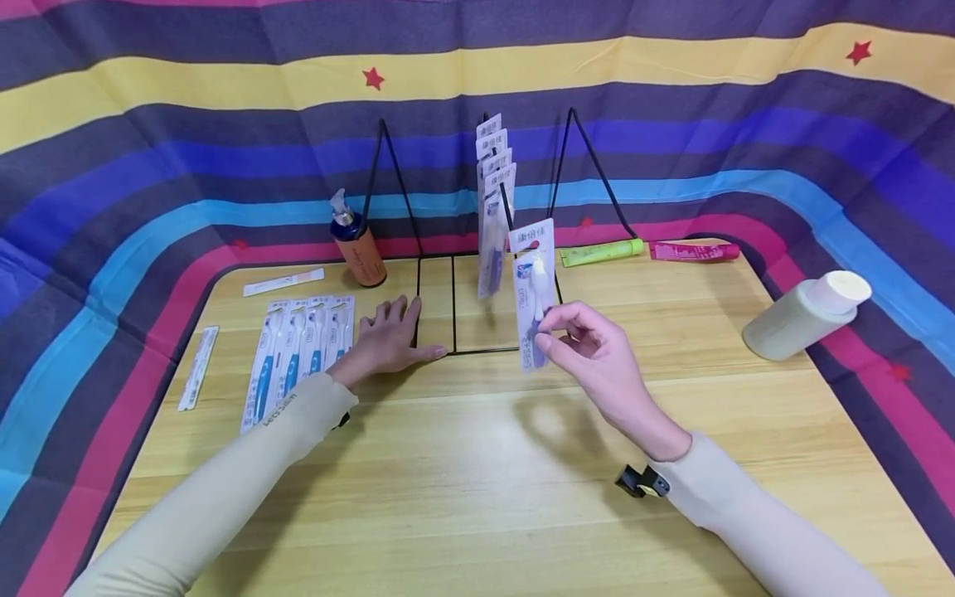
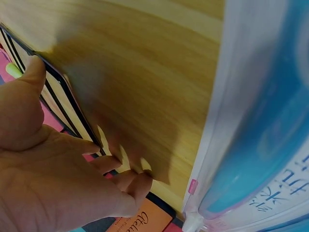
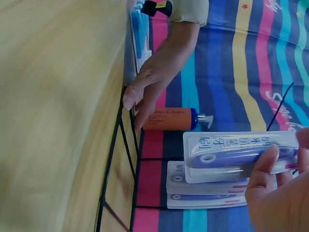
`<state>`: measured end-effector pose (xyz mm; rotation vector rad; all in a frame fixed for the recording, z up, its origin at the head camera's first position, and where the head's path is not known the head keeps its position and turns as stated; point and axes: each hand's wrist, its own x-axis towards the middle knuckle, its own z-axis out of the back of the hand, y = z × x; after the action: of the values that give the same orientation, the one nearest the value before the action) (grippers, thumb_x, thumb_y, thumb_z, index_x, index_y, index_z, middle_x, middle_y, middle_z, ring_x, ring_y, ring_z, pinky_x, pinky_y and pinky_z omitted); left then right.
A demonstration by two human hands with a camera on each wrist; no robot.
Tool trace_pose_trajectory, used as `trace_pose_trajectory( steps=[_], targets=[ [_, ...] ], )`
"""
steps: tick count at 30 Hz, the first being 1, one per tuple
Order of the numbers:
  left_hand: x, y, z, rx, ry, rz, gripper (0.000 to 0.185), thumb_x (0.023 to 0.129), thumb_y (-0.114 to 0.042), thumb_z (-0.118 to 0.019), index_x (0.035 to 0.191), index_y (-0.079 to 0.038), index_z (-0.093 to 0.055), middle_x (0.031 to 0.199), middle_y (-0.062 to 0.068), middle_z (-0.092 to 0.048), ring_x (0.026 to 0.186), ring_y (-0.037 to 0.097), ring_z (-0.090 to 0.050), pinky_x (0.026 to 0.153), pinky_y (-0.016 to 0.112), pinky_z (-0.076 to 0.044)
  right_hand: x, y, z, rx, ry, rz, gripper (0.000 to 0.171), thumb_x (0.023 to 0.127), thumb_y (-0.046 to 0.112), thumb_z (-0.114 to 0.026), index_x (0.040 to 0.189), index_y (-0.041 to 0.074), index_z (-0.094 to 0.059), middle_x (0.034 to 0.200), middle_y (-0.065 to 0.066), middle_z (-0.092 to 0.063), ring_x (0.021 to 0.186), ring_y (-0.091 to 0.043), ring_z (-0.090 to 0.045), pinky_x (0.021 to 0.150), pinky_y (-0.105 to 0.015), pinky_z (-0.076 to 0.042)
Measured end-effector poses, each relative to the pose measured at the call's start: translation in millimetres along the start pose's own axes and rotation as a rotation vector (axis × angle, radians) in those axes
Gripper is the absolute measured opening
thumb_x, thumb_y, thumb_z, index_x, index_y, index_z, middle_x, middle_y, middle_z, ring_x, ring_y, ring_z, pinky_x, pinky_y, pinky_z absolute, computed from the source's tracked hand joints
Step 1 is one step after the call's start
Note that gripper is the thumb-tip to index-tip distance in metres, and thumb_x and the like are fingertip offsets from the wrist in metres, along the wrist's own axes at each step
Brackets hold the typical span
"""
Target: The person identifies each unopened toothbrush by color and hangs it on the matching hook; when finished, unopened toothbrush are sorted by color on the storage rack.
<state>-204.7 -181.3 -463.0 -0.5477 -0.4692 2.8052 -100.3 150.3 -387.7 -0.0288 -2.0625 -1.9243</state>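
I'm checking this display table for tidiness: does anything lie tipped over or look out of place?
Yes. The white bottle at the table's right edge lies tipped on its side, while the brown pump bottle stands upright. Two tubes lie loose behind the wire rack.

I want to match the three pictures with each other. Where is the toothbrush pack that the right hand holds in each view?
Head: toothbrush pack hangs upright at centre, pinched by the right hand, before the black wire rack.
Left wrist: not in it.
Right wrist: it lies sideways at lower right.
Shared landmark: the orange pump bottle, also at and.
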Motion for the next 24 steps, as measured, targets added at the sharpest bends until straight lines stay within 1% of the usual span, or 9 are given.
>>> trace_pose_trajectory(
  steps=[6, 10, 12, 15, 18, 20, 24],
  targets=[
    [-0.4, 1.3, -0.2, 0.001, -0.002, -0.005, 0.116, 0.098, -0.073, -0.066, 0.175, -0.006, -0.011, 0.179, 0.028, -0.008, 0.161, 0.055, -0.005, 0.119, 0.081, -0.010, 11, 2, -8, -0.008, 0.049, -0.022, 0.016, 0.102, -0.001, -0.072, 0.117, -0.003, -0.066, 0.127, -0.016, -0.069, 0.118, -0.033, -0.068, 0.096, -0.040, -0.060],
    [1.1, 4.1, -2.4, 0.015, -0.013, -0.013, 0.117, 0.098, -0.073, -0.067, 0.175, -0.004, -0.012, 0.178, 0.028, -0.009, 0.160, 0.056, -0.006, 0.119, 0.082, -0.012, 19, 0, -12, -0.026, 0.061, -0.052, 0.018, 0.104, 0.003, -0.072, 0.120, -0.002, -0.066, 0.131, -0.016, -0.069, 0.123, -0.034, -0.067, 0.100, -0.042, -0.059],
    [2.0, 4.8, -2.9, 0.019, -0.015, -0.013, 0.117, 0.098, -0.073, -0.067, 0.175, -0.004, -0.012, 0.178, 0.028, -0.010, 0.160, 0.056, -0.007, 0.118, 0.082, -0.013, 23, -3, -13, -0.039, 0.057, -0.058, 0.019, 0.104, 0.007, -0.071, 0.122, 0.001, -0.067, 0.131, -0.015, -0.069, 0.124, -0.033, -0.066, 0.101, -0.041, -0.058],
    [2.4, 5.2, -3.3, 0.021, -0.018, -0.014, 0.116, 0.099, -0.072, -0.066, 0.175, -0.004, -0.013, 0.178, 0.028, -0.010, 0.160, 0.057, -0.007, 0.118, 0.082, -0.013, 31, -8, -13, -0.038, 0.054, -0.053, 0.022, 0.106, 0.013, -0.067, 0.126, 0.003, -0.067, 0.136, -0.013, -0.067, 0.128, -0.030, -0.063, 0.106, -0.043, -0.053],
    [2.0, 4.5, -3.2, 0.021, -0.024, -0.016, 0.115, 0.099, -0.072, -0.066, 0.175, -0.005, -0.013, 0.178, 0.028, -0.010, 0.160, 0.056, -0.008, 0.118, 0.082, -0.013, 38, -13, -13, -0.026, 0.049, -0.038, 0.025, 0.107, 0.018, -0.064, 0.128, 0.005, -0.066, 0.142, -0.010, -0.062, 0.134, -0.027, -0.057, 0.112, -0.048, -0.046],
    [0.4, 3.0, -2.5, 0.023, -0.027, -0.018, 0.115, 0.099, -0.072, -0.066, 0.175, -0.004, -0.013, 0.178, 0.028, -0.011, 0.160, 0.056, -0.008, 0.118, 0.082, -0.014, 43, -16, -13, -0.004, 0.045, -0.027, 0.025, 0.107, 0.019, -0.062, 0.128, 0.005, -0.065, 0.144, -0.009, -0.060, 0.137, -0.026, -0.054, 0.114, -0.050, -0.042],
    [-3.6, -0.6, -1.0, 0.030, -0.029, -0.020, 0.115, 0.099, -0.073, -0.065, 0.175, -0.003, -0.013, 0.177, 0.029, -0.011, 0.160, 0.056, -0.010, 0.118, 0.082, -0.014, 51, -23, -12, 0.047, 0.033, -0.011, 0.023, 0.106, 0.017, -0.062, 0.126, 0.006, -0.064, 0.142, -0.009, -0.058, 0.138, -0.027, -0.051, 0.114, -0.051, -0.040]
  ],
)
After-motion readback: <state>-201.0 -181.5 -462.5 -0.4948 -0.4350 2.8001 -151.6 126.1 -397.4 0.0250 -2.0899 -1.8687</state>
